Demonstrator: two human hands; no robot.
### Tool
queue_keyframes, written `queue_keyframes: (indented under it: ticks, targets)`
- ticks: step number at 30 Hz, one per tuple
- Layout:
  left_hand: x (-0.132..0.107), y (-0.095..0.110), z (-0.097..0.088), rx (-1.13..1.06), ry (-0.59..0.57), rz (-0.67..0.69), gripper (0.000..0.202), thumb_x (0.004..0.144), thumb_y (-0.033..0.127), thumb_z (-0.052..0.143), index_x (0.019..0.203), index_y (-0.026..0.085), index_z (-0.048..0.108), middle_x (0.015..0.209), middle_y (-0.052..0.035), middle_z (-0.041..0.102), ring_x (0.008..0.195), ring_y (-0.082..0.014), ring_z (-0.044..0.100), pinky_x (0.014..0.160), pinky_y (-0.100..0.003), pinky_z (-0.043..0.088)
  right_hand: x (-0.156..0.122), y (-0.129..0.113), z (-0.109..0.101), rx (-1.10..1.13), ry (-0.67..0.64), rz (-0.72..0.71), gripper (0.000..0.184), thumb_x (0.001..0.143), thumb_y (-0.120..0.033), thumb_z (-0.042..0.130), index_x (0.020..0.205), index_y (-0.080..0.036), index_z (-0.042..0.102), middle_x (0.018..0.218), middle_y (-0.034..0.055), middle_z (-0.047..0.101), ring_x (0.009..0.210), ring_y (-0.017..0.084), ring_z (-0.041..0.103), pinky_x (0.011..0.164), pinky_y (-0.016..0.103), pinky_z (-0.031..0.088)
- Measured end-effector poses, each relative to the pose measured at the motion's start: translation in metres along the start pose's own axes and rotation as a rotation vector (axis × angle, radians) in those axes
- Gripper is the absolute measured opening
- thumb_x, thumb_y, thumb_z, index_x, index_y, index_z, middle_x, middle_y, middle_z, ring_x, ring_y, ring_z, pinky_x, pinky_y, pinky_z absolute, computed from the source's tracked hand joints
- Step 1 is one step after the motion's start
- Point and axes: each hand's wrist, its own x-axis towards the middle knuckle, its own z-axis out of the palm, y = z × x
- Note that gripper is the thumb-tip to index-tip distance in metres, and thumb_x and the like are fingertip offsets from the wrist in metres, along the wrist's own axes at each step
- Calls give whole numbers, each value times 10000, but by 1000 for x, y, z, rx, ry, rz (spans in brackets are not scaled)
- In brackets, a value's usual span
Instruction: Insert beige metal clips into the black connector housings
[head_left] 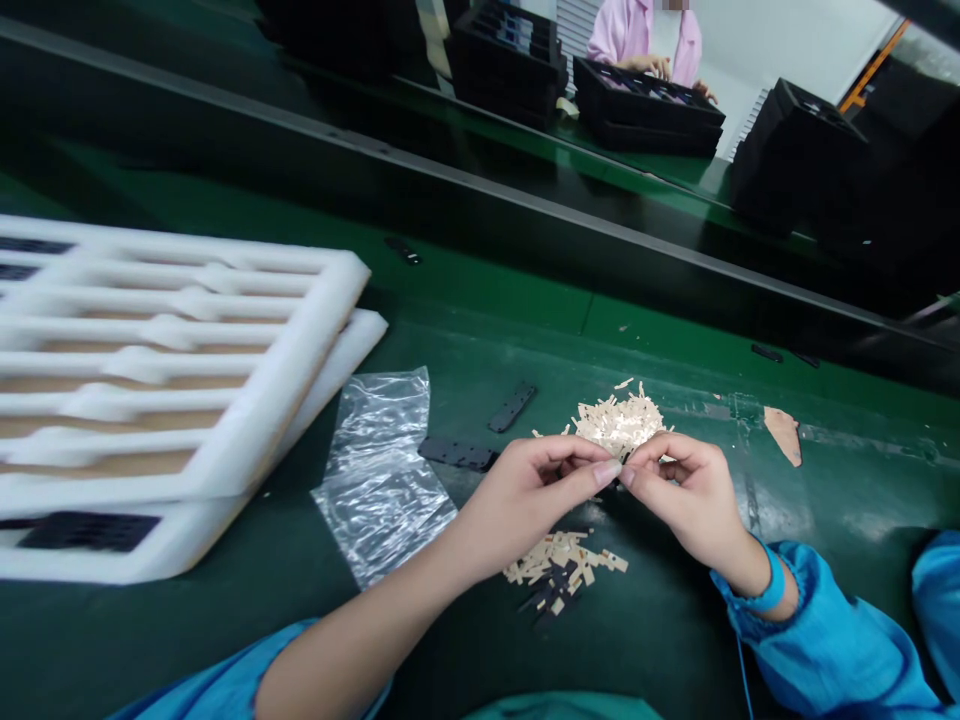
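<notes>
My left hand (536, 490) and my right hand (686, 495) meet fingertip to fingertip over the green bench, both pinched on a small piece that the fingers hide. Just behind them lies a heap of small beige strips (619, 420). Below my hands sits a second, flatter pile of beige and dark bits (562, 570). Two black perforated strips (457, 453) (512, 407) lie to the left of the hands.
A crumpled clear plastic bag (379, 475) lies left of centre. Two stacked white foam trays (180, 400) fill the left side. A tan scrap (782, 433) lies at right. Across the belt, black trays (645, 105) stand before a person in pink (649, 35).
</notes>
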Motion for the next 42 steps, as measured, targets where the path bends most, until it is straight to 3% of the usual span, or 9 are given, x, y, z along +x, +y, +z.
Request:
queue_keyframes:
  ticks: [7, 15, 18, 22, 25, 33, 37, 39, 42]
  targets:
    - [4, -5, -6, -172, -112, -120, 369, 814, 512, 787, 721, 160, 726, 561, 38, 505, 487, -86, 387, 468, -215, 285, -1, 6, 1, 252, -127, 163, 113, 730, -265, 888, 711, -206, 793, 580, -32, 660, 468, 70, 456, 466, 203, 348]
    - [7, -20, 0, -163, -218, -123, 475, 875, 631, 691, 754, 172, 665, 547, 65, 442, 458, -85, 369, 468, -220, 275, 0, 12, 5, 318, -138, 229, 174, 715, -326, 896, 703, -196, 781, 548, -31, 632, 444, 77, 454, 434, 209, 323]
    - [13, -13, -17, 124, -59, -45, 464, 921, 624, 607, 783, 188, 686, 619, 10, 567, 536, -139, 484, 514, -252, 360, 2, 11, 4, 287, -87, 207, 175, 714, -327, 887, 688, -193, 777, 524, -30, 619, 437, 82, 451, 433, 215, 321]
    - [23, -6, -56, 887, 390, -49, 370, 919, 533, 637, 1033, 195, 730, 998, -114, 719, 943, -320, 650, 779, -386, 455, 6, 15, 2, 221, -33, 181, 165, 702, -317, 889, 688, -192, 782, 520, -22, 620, 440, 90, 454, 435, 223, 325]
    - [29, -12, -75, 1033, 324, -179, 301, 889, 451, 681, 1024, 183, 707, 1037, -137, 728, 1012, -376, 663, 798, -400, 437, 7, 18, 0, 205, -25, 165, 174, 707, -329, 890, 694, -191, 785, 568, -9, 647, 453, 91, 463, 436, 224, 339]
    - [35, -24, -81, 891, 338, -247, 134, 900, 351, 656, 863, 227, 620, 735, -30, 706, 654, -247, 643, 603, -315, 365, 9, 14, 1, 194, -15, 159, 162, 693, -314, 873, 670, -188, 774, 550, -8, 648, 437, 83, 461, 429, 216, 344]
    - [26, -14, -66, 778, 411, -127, 226, 1009, 379, 474, 1076, 212, 612, 778, -43, 693, 699, -239, 642, 616, -309, 417, 10, 11, 1, 205, 3, 148, 142, 676, -297, 869, 656, -188, 780, 571, 1, 672, 441, 83, 477, 415, 208, 374]
    - [18, -10, -51, 640, 344, -71, 330, 1050, 384, 367, 1209, 195, 586, 740, -20, 660, 637, -198, 626, 586, -285, 457, 10, 10, 1, 214, 17, 139, 125, 665, -281, 865, 648, -190, 781, 585, 8, 688, 461, 99, 516, 417, 210, 423]
    - [5, -8, -24, 144, 56, -37, 383, 1021, 357, 446, 1342, 185, 562, 771, -9, 643, 594, -154, 616, 530, -254, 470, 10, 8, 0, 228, 47, 121, 104, 659, -267, 864, 654, -196, 789, 630, 23, 724, 532, 138, 609, 459, 232, 519]
